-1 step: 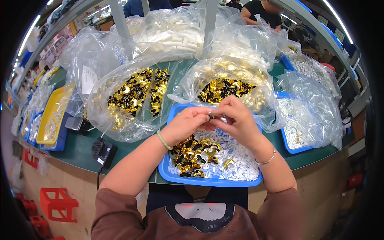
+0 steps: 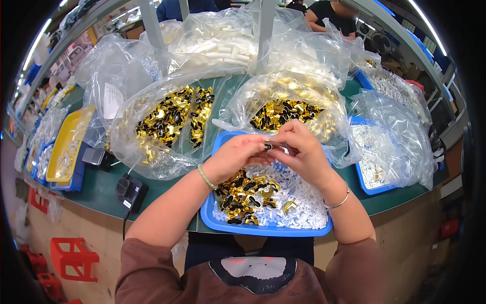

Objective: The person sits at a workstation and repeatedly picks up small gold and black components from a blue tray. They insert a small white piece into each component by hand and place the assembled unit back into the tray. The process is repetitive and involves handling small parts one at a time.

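Note:
My left hand (image 2: 240,156) and my right hand (image 2: 301,151) meet over the far half of a blue tray (image 2: 283,232). The left fingers pinch a small black-and-gold part (image 2: 268,147), of which only a dark end shows. My right fingers are closed against it from the other side, and a bit of white shows by them; what they grip is mostly hidden. Below, the tray holds a heap of shiny black-and-gold parts (image 2: 238,200) on its left and many small white plastic pieces (image 2: 304,207) on its right.
Clear bags with more gold-and-black parts (image 2: 167,121) lie beyond the tray, left and right. A blue tray (image 2: 374,190) of white pieces stands right. At left are a yellow tray (image 2: 62,177) and a black corded device (image 2: 130,192). Grey posts (image 2: 266,35) rise behind.
My right fingers have shifted slightly, and the dark end of the small part shows a little differently between my hands. The trays and bags have not moved.

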The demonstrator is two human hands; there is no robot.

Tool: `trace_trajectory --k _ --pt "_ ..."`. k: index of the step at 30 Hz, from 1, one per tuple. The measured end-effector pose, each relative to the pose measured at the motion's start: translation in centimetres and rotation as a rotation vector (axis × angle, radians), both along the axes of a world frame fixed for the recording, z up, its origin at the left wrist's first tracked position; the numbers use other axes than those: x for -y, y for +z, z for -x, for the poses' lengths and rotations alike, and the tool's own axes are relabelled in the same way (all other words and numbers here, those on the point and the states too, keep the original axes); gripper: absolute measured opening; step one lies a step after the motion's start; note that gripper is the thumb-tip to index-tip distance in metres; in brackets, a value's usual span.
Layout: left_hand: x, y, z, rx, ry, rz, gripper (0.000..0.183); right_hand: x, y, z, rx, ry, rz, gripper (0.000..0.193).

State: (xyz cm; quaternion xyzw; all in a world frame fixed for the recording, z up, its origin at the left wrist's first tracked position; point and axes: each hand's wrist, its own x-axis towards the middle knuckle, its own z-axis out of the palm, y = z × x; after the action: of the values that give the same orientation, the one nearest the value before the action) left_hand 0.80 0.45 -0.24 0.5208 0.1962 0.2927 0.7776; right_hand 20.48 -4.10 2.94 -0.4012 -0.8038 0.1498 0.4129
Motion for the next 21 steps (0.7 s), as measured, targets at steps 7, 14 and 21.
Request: trace_trajectory --k 7,14,21 --pt "-0.1 0.1 0.3 0.007 -0.009 -0.032 0.037 -0.1 -0.3 0.1 -0.009 0.016 0.006 0.024" --pt "0.1 -0.1 0.0 -0.129 0.014 -0.19 0.031 0.2 -0.1 0.3 0.064 0.051 0.021 0.019" --pt "-0.3 -0.1 0.4 -0.027 0.19 0.023 0.03 -0.3 0.7 -0.9 -0.204 -0.07 -0.13 0.013"
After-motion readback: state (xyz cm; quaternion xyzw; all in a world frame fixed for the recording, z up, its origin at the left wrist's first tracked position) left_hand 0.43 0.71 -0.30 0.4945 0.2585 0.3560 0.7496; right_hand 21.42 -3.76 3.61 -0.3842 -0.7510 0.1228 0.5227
